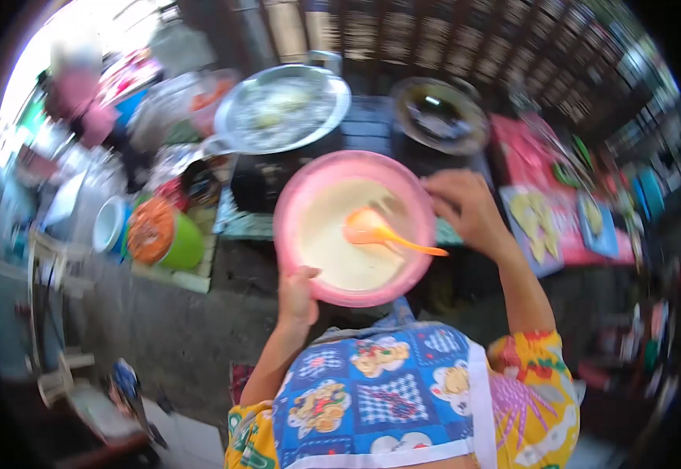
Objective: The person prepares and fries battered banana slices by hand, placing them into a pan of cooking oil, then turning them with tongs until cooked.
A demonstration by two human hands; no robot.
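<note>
I hold a pink bowl (293,205) of pale batter in front of my chest, above the counter's edge. My left hand (297,295) grips its near rim from below. My right hand (465,207) grips the far right rim. An orange spoon (376,230) rests in the batter, with its handle pointing right over the rim. Neither hand touches the spoon.
Beyond the bowl sit a metal pan (282,109) of bubbling oil and a dark pan (438,116) on a stove. A green tub with an orange lid (164,234) stands at the left. Pale food pieces lie on blue trays (540,227) at the right.
</note>
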